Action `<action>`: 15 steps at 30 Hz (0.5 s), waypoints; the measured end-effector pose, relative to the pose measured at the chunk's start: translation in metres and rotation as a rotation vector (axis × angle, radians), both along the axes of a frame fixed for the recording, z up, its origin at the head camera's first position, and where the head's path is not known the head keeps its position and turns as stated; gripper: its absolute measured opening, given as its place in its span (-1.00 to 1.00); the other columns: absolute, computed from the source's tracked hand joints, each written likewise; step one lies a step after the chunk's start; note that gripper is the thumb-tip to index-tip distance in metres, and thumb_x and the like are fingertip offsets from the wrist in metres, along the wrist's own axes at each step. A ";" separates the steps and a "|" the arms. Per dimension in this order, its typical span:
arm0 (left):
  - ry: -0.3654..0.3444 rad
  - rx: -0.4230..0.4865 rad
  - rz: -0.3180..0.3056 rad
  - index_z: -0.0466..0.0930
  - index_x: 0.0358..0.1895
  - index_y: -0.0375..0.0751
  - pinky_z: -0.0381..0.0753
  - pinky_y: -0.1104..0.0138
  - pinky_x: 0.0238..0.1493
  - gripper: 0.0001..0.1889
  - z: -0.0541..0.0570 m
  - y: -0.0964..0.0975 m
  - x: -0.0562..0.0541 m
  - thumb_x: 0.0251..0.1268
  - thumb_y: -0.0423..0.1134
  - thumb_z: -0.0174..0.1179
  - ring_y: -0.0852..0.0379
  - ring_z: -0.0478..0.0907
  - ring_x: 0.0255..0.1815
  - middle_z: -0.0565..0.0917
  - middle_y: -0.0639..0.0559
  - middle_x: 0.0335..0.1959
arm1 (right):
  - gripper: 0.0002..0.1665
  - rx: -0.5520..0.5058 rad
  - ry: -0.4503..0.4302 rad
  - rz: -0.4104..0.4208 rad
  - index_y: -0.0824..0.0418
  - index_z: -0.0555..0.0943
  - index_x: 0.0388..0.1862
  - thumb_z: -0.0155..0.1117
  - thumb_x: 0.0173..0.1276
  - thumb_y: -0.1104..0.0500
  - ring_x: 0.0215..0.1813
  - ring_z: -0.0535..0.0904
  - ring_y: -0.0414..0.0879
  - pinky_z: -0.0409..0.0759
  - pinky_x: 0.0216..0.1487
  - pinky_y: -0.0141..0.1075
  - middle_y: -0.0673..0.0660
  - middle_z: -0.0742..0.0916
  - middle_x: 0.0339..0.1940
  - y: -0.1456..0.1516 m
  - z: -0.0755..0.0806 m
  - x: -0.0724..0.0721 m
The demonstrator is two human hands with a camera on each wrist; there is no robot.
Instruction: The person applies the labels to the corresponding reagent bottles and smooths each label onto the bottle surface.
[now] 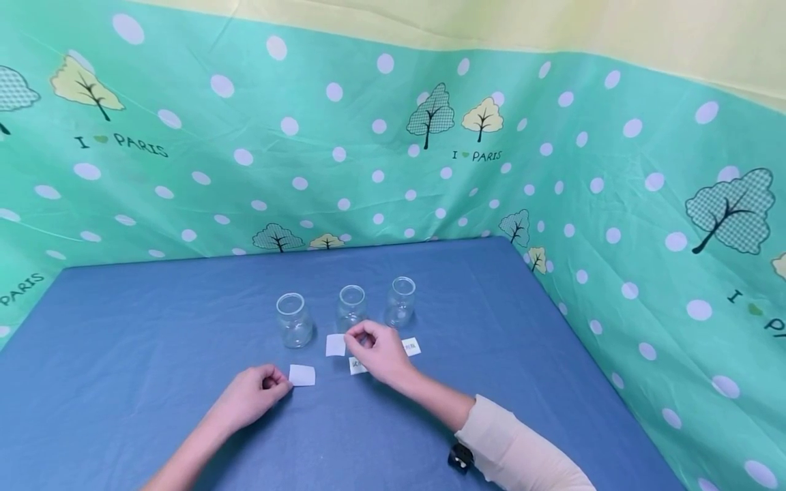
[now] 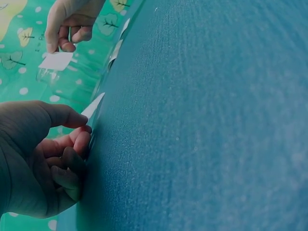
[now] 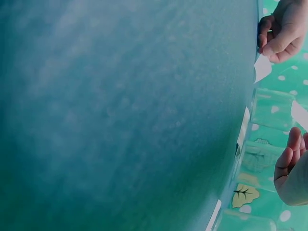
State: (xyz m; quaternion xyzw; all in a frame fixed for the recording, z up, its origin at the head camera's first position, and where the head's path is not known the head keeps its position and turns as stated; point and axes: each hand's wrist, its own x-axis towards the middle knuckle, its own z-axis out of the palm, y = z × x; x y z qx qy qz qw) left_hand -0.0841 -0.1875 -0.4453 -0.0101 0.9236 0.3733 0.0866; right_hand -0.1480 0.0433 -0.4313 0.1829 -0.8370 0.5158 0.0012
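Note:
Between thumb and forefinger my left hand pinches a small white paper card, low over the blue cloth. A second white card is pinched by its edge in my right hand, raised in front of the jars. In the left wrist view this raised card hangs below the right fingertips. Three open glass jars stand behind the hands: a left jar, a middle jar partly hidden by the right hand, and a right jar.
Two more cards with dark handwriting lie on the blue tablecloth: one card partly under the right hand, another card beyond the right wrist. A green dotted curtain borders the table at the back and right.

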 end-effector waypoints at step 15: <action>0.035 -0.008 0.003 0.57 -0.44 -0.12 0.31 0.45 -0.50 -0.86 -0.001 -0.002 0.000 0.14 -0.15 0.26 0.29 0.34 -0.59 0.49 0.14 -0.64 | -0.90 0.004 0.014 0.001 0.16 0.68 -0.33 0.25 0.23 0.19 -0.56 0.38 -0.34 0.39 -0.54 -0.51 0.05 0.65 -0.57 0.000 -0.001 0.001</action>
